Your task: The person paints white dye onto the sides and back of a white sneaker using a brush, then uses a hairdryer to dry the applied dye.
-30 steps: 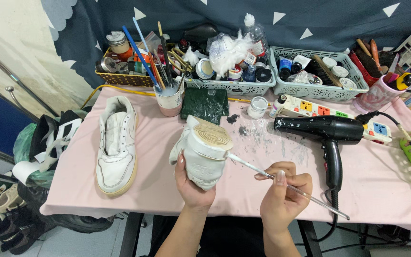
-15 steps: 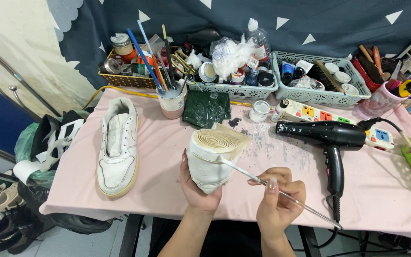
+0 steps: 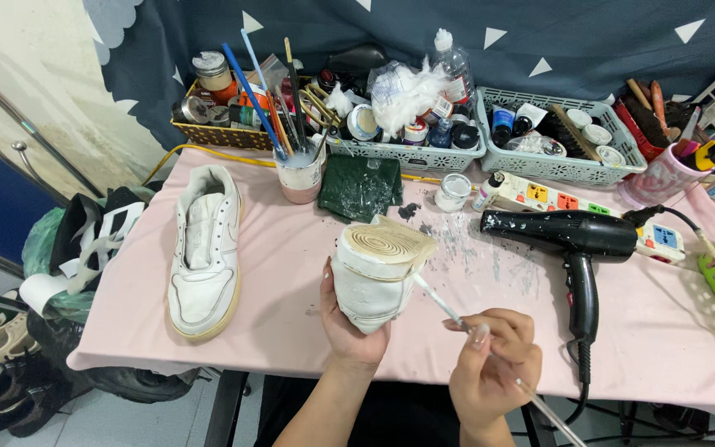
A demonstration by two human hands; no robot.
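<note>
The left hand [image 3: 349, 327] still grips the sneaker [image 3: 374, 273], now lowered; the right hand [image 3: 494, 364] keeps holding the brush [image 3: 448, 310].

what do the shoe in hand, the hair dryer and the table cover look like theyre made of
Shoe: seemingly white leather or imitation, smooth and creased; tan ridged sole, probably rubber. Hair dryer: matte black hard plastic, speckled with white paint. Table cover: pink, soft and slightly wrinkled, likely cloth or thin vinyl; I can't tell which.
</note>
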